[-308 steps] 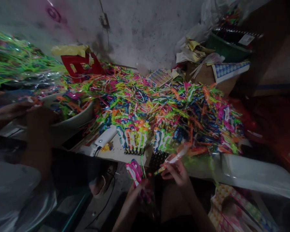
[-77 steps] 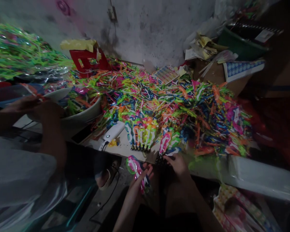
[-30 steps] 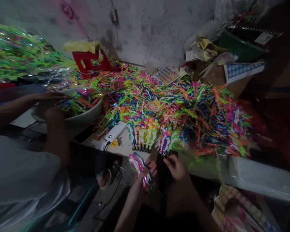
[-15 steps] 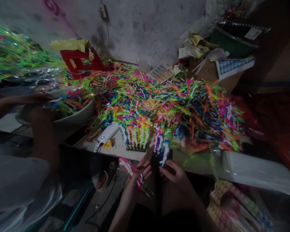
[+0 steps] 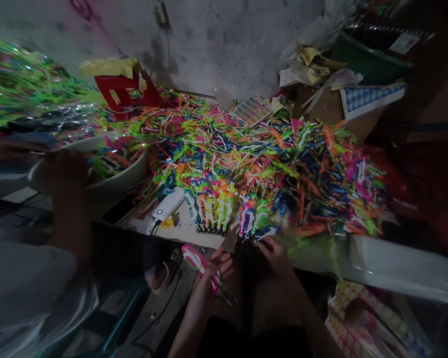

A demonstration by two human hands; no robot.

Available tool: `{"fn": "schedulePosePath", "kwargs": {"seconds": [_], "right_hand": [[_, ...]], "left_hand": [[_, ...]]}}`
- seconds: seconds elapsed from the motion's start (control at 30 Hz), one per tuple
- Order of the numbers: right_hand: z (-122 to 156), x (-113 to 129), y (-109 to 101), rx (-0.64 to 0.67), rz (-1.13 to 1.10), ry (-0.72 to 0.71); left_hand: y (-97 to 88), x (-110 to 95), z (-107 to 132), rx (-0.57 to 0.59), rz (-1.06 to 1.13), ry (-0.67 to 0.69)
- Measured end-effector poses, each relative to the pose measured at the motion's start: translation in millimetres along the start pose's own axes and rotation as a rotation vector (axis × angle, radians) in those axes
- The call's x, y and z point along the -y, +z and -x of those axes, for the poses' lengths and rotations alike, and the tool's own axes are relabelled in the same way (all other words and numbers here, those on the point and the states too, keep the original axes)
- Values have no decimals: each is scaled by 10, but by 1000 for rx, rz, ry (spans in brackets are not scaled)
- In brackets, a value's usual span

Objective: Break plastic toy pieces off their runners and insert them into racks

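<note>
My left hand is closed round a small bunch of pink and white plastic toy pieces, held low in front of the table edge. My right hand reaches to a black peg rack at the table's near edge, fingertips pinched on a blue and white toy piece standing among a few others in it. A second rack to the left holds a full row of upright coloured pieces. Behind both spreads a big heap of neon plastic pieces.
Another person sits at the left, a hand at a white bowl of pieces. A white charger lies near the racks. A red stool, cardboard boxes and a green basin stand at the back. A patterned bag is low right.
My right hand has moved up from my lap to the near rack and set a blue and white piece into it. My left hand still holds its bunch.
</note>
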State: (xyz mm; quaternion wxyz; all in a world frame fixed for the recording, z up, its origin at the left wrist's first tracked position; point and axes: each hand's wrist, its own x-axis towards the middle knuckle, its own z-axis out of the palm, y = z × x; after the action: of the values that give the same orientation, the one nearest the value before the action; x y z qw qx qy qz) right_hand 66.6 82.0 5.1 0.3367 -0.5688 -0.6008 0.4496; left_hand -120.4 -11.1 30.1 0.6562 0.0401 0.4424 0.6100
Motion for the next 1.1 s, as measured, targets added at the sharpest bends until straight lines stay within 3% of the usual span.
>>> {"fn": "schedulePosePath", "kwargs": {"seconds": [0.2,0.5,0.63,0.77,0.87,0.97,1.1], "right_hand": [[-160,30,17,51,71,-65],[-277,26,123,-14,219,-22],[-236,31,143,0,238,-72],[-181,-82,-52,-64,280,-173],[-227,-257,-337,-206,560,-247],[-340,-366,-547,-135,834,-260],[-419,-261,-604,35,1016,-227]], "left_hand": [[14,53,-30,-43,-59,-28],[73,102,-14,-82,-39,-16],[-6,170,-100,-74,-29,-24],[-169,216,-187,-70,-10,-48],[-211,167,-134,-33,-16,-47],[-168,85,-60,-17,-64,-87],[-154,69,-112,12,-90,-89]]}}
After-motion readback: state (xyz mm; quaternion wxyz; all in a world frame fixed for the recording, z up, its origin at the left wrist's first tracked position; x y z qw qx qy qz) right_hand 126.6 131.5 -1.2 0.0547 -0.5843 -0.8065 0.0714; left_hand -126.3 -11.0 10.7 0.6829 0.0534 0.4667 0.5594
